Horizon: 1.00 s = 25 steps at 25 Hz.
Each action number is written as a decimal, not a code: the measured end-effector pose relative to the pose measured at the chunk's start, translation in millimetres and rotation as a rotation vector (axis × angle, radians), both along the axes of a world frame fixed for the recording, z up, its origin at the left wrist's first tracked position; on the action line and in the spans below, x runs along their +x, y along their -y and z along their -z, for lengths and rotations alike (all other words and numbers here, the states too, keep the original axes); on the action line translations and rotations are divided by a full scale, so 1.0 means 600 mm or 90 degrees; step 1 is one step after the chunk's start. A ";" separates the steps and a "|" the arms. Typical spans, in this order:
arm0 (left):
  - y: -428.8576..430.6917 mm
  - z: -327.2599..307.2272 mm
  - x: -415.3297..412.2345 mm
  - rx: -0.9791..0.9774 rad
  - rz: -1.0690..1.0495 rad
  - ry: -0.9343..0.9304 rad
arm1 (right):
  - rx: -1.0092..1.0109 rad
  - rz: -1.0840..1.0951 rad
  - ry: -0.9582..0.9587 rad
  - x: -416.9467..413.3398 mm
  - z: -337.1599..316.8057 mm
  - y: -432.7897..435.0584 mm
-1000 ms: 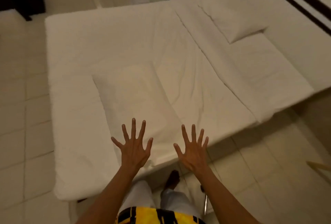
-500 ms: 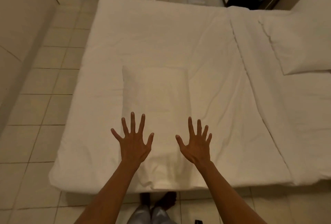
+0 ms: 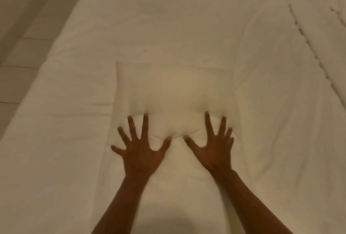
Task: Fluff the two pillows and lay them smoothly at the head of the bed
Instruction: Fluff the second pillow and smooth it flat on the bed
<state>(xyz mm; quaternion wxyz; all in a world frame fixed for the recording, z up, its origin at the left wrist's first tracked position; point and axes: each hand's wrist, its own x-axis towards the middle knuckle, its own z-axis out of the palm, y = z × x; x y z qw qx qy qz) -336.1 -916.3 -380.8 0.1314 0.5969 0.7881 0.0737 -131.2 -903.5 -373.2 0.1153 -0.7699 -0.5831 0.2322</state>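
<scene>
While both hands [image 3: 179, 151] press pillow [image 3: 172, 95], white bed [image 3: 168, 27] beside tiled floor [image 3: 16, 76].

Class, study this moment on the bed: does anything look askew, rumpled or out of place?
Yes. The pillow is dented and puckered where the left hand and right hand press flat, fingers spread. The sheet to its right is creased. Nothing looks spilled or damaged.

both hands [image 3: 177, 153] lowered, now pressing pillow [image 3: 168, 91]
</scene>
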 end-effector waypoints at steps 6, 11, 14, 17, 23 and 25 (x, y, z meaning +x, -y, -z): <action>-0.018 0.072 0.002 0.061 -0.024 0.023 | 0.121 0.030 0.075 -0.009 0.074 -0.001; -0.015 0.053 0.001 0.030 -0.018 0.019 | 0.108 0.017 0.049 -0.009 0.058 -0.002; -0.012 0.058 0.001 0.051 -0.024 0.016 | 0.128 0.032 0.061 -0.006 0.067 0.000; -0.006 0.048 0.001 0.073 -0.029 0.001 | 0.148 0.033 0.055 -0.007 0.056 0.008; 0.035 0.013 -0.009 0.051 -0.075 0.052 | 0.091 0.026 0.037 0.021 0.011 0.047; 0.047 0.005 -0.011 0.025 -0.101 0.060 | 0.057 0.034 0.018 0.030 0.007 0.064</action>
